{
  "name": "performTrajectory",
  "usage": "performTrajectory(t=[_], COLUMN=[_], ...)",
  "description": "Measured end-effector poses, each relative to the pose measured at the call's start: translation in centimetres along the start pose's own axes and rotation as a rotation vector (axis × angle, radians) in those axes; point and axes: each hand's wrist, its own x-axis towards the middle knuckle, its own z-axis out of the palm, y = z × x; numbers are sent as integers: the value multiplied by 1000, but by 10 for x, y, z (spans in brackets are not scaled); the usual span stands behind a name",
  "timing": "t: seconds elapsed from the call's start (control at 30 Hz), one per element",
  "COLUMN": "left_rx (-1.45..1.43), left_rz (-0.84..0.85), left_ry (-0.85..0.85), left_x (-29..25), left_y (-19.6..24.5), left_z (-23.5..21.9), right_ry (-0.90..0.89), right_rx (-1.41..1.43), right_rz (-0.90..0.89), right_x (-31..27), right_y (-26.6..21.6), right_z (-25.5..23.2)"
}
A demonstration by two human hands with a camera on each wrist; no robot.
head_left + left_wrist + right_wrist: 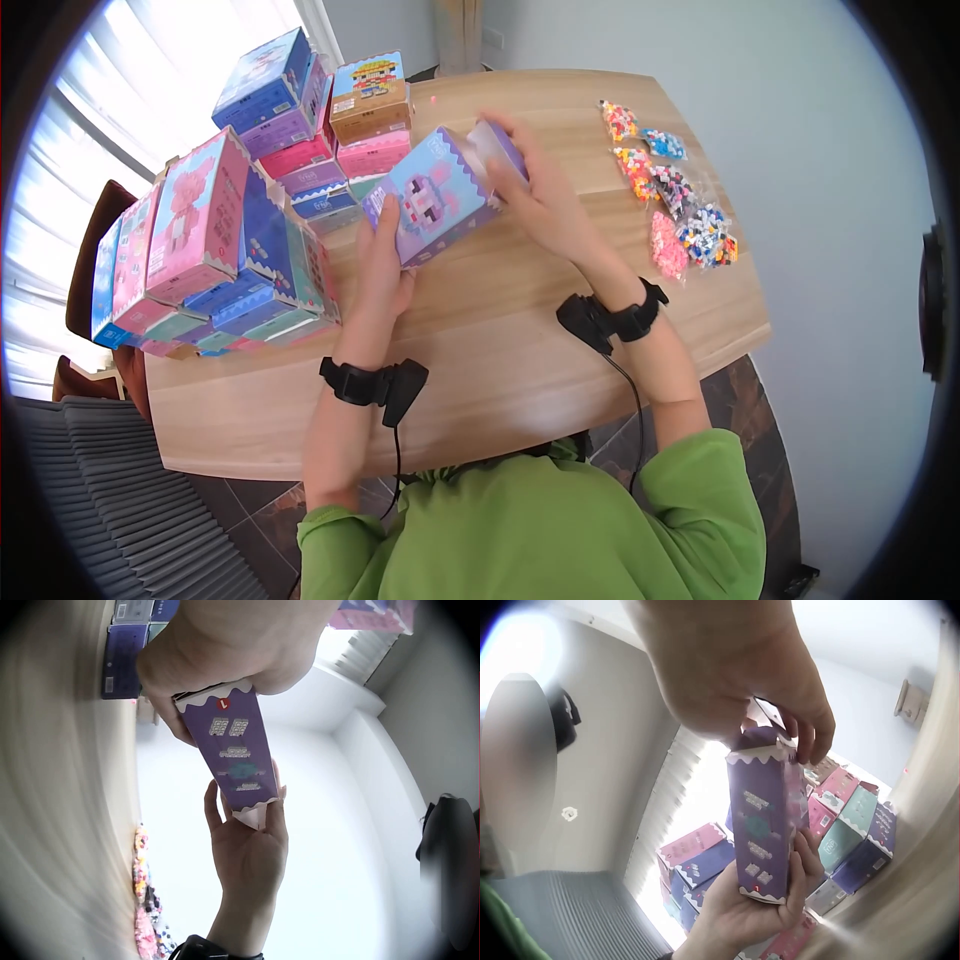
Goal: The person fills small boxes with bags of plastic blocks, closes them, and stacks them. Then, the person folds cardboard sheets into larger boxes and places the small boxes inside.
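A purple box [430, 195] with a pink and white picture is held tilted above the table. The left hand [380, 250] grips its lower left end, thumb on the picture face. At the upper right end a flap stands raised, and the right hand [540, 195] holds that end with its fingers round the flap. In the left wrist view the box's narrow side [236, 754] shows small printed shapes, between the left hand [232, 645] and the right hand [251, 855]. The right wrist view shows the right hand [742, 667] at the box's top. The box's inside is hidden.
Stacked colourful boxes [195, 205] fill the table's left side, with more boxes [370, 110] at the back left. Several clear bags of small coloured pieces [668, 245] lie at the right. A tiny pink piece [433, 99] lies near the back edge.
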Motion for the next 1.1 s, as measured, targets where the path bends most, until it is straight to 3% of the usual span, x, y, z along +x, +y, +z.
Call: performTrajectory(t=[0.03, 0.13, 0.23, 0.33, 0.53, 0.63, 0.73, 0.83, 0.93, 1.03, 1.1], left_rx=[23, 140, 98, -37, 56, 72, 64, 35, 78, 26, -34], left_rz=[4, 142, 150, 36, 95, 117, 100, 73, 81, -46, -108], left_ry=[9, 63, 129, 71, 117, 159, 153, 134, 177, 163, 136], left_x=[-1, 2, 0, -5, -3, -4, -5, -5, -2, -4, 0], left_y=[0, -13, -14, -6, -15, -17, -15, -12, -11, 4, 6], left_z=[2, 1, -2, -9, -8, -6, -9, -10, -8, -2, -6], right_ry=[100, 145, 80, 127, -21, 54, 220, 291, 143, 211, 161], right_rx=[104, -75, 215, 889, 460, 275, 631, 733, 584, 724, 807], right_rz=[25, 0, 171, 437, 285, 140, 479, 445, 356, 285, 258], right_x=[1, 4, 4, 6, -1, -2, 0, 1, -4, -6, -8], right_y=[3, 31, 27, 9, 37, 47, 32, 29, 34, 35, 33], right_z=[4, 19, 20, 10, 28, 38, 36, 32, 31, 27, 20])
